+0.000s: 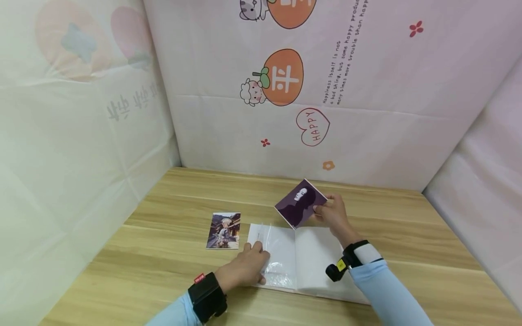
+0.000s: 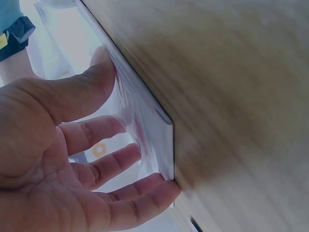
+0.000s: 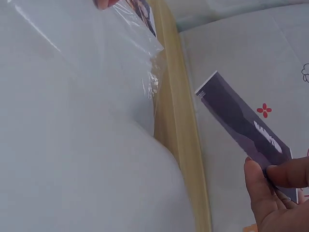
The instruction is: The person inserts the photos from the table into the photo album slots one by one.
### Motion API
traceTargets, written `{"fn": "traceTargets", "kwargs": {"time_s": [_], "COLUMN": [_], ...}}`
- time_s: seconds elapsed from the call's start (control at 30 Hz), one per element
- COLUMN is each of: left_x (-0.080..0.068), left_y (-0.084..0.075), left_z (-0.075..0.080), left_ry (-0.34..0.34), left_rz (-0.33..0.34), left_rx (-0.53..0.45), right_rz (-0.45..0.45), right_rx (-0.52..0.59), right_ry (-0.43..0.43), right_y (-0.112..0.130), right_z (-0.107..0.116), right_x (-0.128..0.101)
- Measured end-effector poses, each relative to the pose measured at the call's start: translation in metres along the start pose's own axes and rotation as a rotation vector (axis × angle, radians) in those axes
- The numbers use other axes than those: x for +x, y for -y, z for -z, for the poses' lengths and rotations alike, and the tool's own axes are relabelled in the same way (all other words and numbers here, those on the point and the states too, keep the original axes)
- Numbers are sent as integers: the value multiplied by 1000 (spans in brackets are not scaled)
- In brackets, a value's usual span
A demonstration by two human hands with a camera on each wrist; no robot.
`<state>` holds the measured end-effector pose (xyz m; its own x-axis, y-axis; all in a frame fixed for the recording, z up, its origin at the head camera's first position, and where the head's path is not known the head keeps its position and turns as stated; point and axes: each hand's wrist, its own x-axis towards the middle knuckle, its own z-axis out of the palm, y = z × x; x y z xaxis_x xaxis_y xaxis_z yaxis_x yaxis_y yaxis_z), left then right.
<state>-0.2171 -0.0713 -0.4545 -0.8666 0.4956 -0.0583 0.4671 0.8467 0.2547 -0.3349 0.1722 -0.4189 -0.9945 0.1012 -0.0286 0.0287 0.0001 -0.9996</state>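
Right hand [image 1: 335, 216] pinching purple photo card [image 1: 301, 203] above open album [image 1: 316, 258], left hand [image 1: 246, 267] flat, fingers spread on its clear sleeve [image 1: 274, 253] (lifted edge), second photo [image 1: 223, 230] lying beside album on wooden table [image 1: 163, 235]

Wooden table [image 1: 171, 271]; on it, open album [image 1: 314, 262]; loose photo [image 1: 223, 231]

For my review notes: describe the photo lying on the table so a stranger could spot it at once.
On the wooden table, look left of the open album. The photo lies flat there, untouched, showing a pale-haired figure; the purple card is held aloft.
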Motion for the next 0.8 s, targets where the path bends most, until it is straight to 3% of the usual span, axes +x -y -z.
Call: {"fn": "traceTargets", "kwargs": {"time_s": [0.37, 0.8], "left_x": [0, 2], "left_y": [1, 2], "left_z": [1, -3], "left_ry": [-1, -13], "left_rz": [-22, -26], "left_rx": [19, 26], "right_rz": [-1, 26], "right_rx": [-22, -86], "right_ry": [-90, -83], "right_y": [-8, -32], "right_z": [-18, -31], "right_x": [19, 29]}}
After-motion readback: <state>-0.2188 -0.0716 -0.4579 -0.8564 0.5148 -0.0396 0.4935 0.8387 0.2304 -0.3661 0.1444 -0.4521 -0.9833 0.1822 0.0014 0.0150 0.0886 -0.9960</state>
